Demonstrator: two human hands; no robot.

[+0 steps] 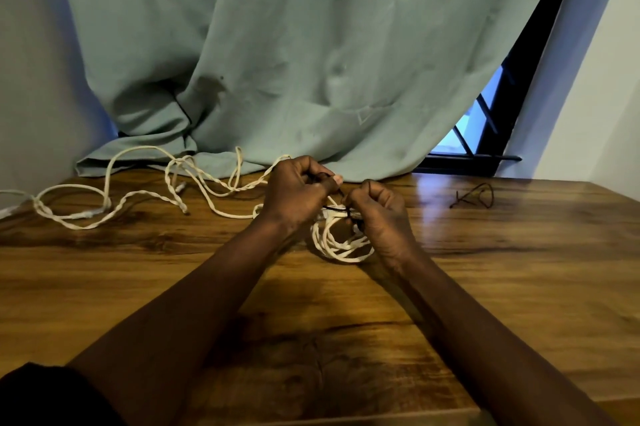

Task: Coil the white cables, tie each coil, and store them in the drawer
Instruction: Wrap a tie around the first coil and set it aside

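Observation:
A small coil of white cable [341, 247] lies on the wooden table [485, 269] between my hands. A thin black tie [334, 208] wraps the coil's far side. My left hand [298, 195] pinches one end of the tie above the coil. My right hand [379, 214] grips the other end, fingers curled. A long loose white cable [138, 198] sprawls in twisted loops across the table's far left. No drawer is in view.
A second black tie [476, 197] lies on the table at the far right. A green curtain [294, 62] hangs behind the table and drapes onto its back edge. A dark window frame [502, 120] shows at the right.

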